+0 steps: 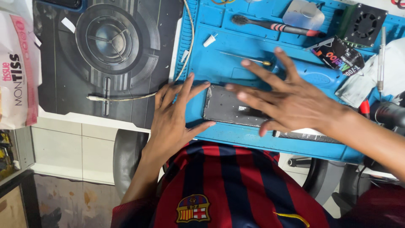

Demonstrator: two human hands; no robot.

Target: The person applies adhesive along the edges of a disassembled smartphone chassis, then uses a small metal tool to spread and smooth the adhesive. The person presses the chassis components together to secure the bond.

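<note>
— What lies biggest on the bench?

— A dark printed desk mat [105, 55] on the left, then the blue work mat [236, 139] beside it. On the blue one lies a flat grey phone panel [230, 109], face down, near the front edge.

— And the hands?

— Both spread wide, fingers splayed, gripping nothing. The left hand [173, 116] rests at the panel's left end, fingertips at its edge. The right hand [291, 99] lies flat across the panel's right part, pressing or hovering; I cannot tell which.

— How would that panel handle?

— I'd judge it light, thin, stiff and brittle, and likely to slide on the mat. Best taken by the long edges, never flexed.

— Any packages?

— A white and pink tissue pack [19, 63] at the far left edge. A small black glue tube [339, 55] with bright lettering lies upper right, near a brush [274, 26] and a small black fan [365, 24].
</note>
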